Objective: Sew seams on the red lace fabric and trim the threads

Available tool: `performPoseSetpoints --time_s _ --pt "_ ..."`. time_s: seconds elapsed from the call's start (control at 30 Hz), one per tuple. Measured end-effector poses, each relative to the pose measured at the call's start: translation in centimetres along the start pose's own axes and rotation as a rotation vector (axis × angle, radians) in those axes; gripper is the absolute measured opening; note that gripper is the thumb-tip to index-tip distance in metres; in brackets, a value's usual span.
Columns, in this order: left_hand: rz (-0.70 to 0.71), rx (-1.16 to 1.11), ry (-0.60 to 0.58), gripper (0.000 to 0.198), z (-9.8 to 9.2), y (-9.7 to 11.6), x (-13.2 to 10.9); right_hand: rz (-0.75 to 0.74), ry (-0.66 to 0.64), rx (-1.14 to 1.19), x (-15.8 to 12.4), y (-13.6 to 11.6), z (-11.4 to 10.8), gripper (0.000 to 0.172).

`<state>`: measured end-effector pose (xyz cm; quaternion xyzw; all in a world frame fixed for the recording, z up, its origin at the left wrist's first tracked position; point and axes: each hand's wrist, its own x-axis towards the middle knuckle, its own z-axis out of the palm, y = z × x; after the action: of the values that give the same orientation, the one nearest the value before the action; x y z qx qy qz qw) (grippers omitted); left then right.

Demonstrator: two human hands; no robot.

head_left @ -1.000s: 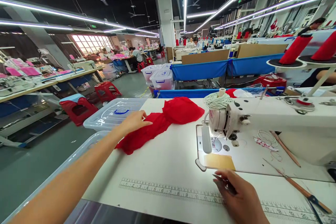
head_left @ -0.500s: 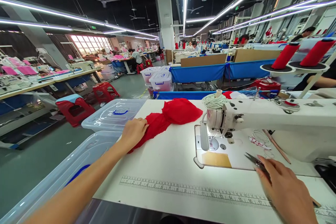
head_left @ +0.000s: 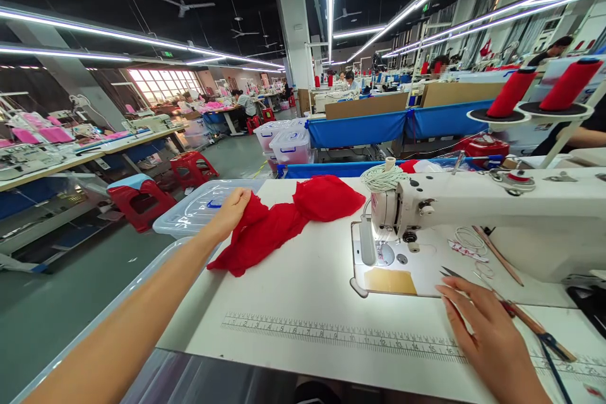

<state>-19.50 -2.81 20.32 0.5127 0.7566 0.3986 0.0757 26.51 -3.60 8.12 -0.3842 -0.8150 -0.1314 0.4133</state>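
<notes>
My left hand (head_left: pixel 233 209) is closed on the edge of a piece of red fabric (head_left: pixel 258 243), which it lifts at the left side of the sewing table (head_left: pixel 293 290). More red fabric (head_left: pixel 327 199) lies bunched beside it, towards the sewing machine (head_left: pixel 492 202). Over the table's right side, my right hand (head_left: pixel 490 328) is open, its fingers stretched apart. Pointed dark blades of thread snips (head_left: pixel 451 272) show just beyond its fingertips; the rest of the snips is hidden by the hand.
A long tool with a wooden-coloured handle (head_left: pixel 544 331) lies right of my right hand. A printed ruler (head_left: pixel 350 333) runs along the table's front. Clear plastic bins (head_left: pixel 184 211) stand at the left edge. Two red thread cones (head_left: pixel 514 91) sit above the machine. Co-workers sit farther back.
My left hand has pulled the red fabric's edge up and to the left, spreading the piece. My right hand has moved slightly left and let go of the snips.
</notes>
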Motion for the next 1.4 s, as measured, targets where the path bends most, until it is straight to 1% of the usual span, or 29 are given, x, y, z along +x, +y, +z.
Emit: performPoseSetpoints --time_s 0.07,0.1,0.23,0.27,0.3,0.33,0.37,0.4,0.43,0.47,0.5,0.53,0.57,0.6,0.63,0.67,0.7,0.73,0.77,0.8,0.87,0.9,0.93,1.03,1.1,1.17,1.27,1.33,1.4 --pt "-0.015 -0.037 -0.045 0.036 0.0 0.1 -0.1 0.004 -0.009 0.036 -0.2 -0.1 0.1 0.019" --pt "-0.026 -0.052 -0.041 0.035 -0.1 0.2 -0.1 0.005 -0.009 0.056 -0.2 -0.1 0.1 0.019" --pt "-0.077 -0.136 0.085 0.034 -1.8 1.4 0.3 0.032 0.006 0.181 -0.1 -0.9 -0.2 0.020" --pt "-0.089 -0.164 0.074 0.036 -2.3 2.0 0.0 0.046 0.002 0.231 0.0 -1.4 -0.3 0.020" --pt "-0.102 -0.192 0.038 0.037 -2.6 2.6 -0.6 0.058 -0.017 0.295 0.2 -2.1 -0.3 0.020" --pt "-0.114 -0.218 -0.018 0.037 -2.6 3.4 -1.4 0.072 -0.056 0.376 0.5 -2.9 -0.4 0.020" --pt "-0.133 -0.255 -0.126 0.036 -2.5 4.2 -2.6 0.084 -0.110 0.475 0.8 -3.9 -0.4 0.020" --pt "-0.178 -0.347 -0.323 0.036 -2.0 5.0 -4.0 0.108 -0.207 0.587 1.1 -4.9 -0.4 0.020" --pt "-0.225 -0.438 -0.552 0.035 -1.2 5.8 -5.5 0.169 -0.284 0.704 1.6 -6.0 -0.3 0.019" --pt "-0.269 -0.523 -0.710 0.034 -0.3 6.6 -7.0 0.251 -0.353 0.817 2.0 -7.0 -0.2 0.018" --pt "-0.305 -0.603 -0.843 0.033 0.9 7.1 -8.5 0.359 -0.392 0.920 2.5 -7.9 0.0 0.023" --pt "-0.321 -0.660 -0.958 0.032 2.1 7.5 -9.7 0.468 -0.467 1.045 3.1 -8.7 0.2 0.038" --pt "-0.345 -0.706 -1.023 0.033 3.3 7.7 -10.7 0.561 -0.551 1.206 3.5 -9.3 0.4 0.053" --pt "-0.378 -0.760 -1.039 0.034 4.4 7.7 -11.4 0.645 -0.650 1.393 4.0 -9.6 0.6 0.061" --pt "-0.406 -0.798 -1.040 0.034 5.5 7.6 -11.9 0.740 -0.759 1.559 4.4 -9.6 0.9 0.064" --pt "-0.427 -0.829 -1.010 0.033 6.5 7.3 -12.1 0.838 -0.883 1.681 4.7 -9.5 1.1 0.061" --pt "-0.446 -0.844 -0.979 0.033 7.4 6.9 -12.1 0.943 -0.931 1.746 4.9 -9.0 1.2 0.054" --pt "-0.459 -0.840 -0.961 0.033 8.1 6.5 -11.9 1.027 -0.930 1.768 5.1 -8.4 1.3 0.047" --pt "-0.472 -0.819 -0.969 0.033 8.8 6.1 -11.7 1.087 -0.902 1.755 5.3 -7.7 1.4 0.040" --pt "-0.488 -0.785 -0.999 0.032 9.3 5.8 -11.4 1.113 -0.861 1.719 5.5 -6.9 1.4 0.034" --pt "-0.497 -0.689 -1.059 0.033 10.4 5.4 -10.8 1.091 -0.788 1.617 5.8 -5.4 1.6 0.027" --pt "-0.475 -0.634 -1.052 0.034 10.8 5.4 -10.5 1.069 -0.752 1.572 5.9 -4.7 1.7 0.026" --pt "-0.432 -0.581 -1.016 0.033 11.3 5.4 -10.2 1.073 -0.716 1.525 5.9 -4.1 1.8 0.027" --pt "-0.288 -0.489 -0.826 0.031 12.6 5.6 -9.6 1.133 -0.565 1.440 5.7 -3.2 2.3 0.031" --pt "-0.279 -0.494 -0.770 0.031 13.3 5.8 -9.3 1.154 -0.444 1.414 5.4 -3.0 2.7 0.034" --pt "-0.320 -0.527 -0.777 0.033 13.8 6.0 -9.1 1.154 -0.348 1.358 5.0 -2.8 3.0 0.036" --pt "-0.385 -0.571 -0.814 0.035 14.2 6.2 -8.9 1.136 -0.239 1.215 4.6 -2.6 3.5 0.035" --pt "-0.417 -0.590 -0.844 0.035 14.4 6.2 -8.9 1.101 -0.206 1.184 4.3 -2.4 3.9 0.036" --pt "-0.398 -0.567 -0.869 0.034 14.4 6.2 -8.8 1.041 -0.233 1.181 4.1 -2.4 4.1 0.040"
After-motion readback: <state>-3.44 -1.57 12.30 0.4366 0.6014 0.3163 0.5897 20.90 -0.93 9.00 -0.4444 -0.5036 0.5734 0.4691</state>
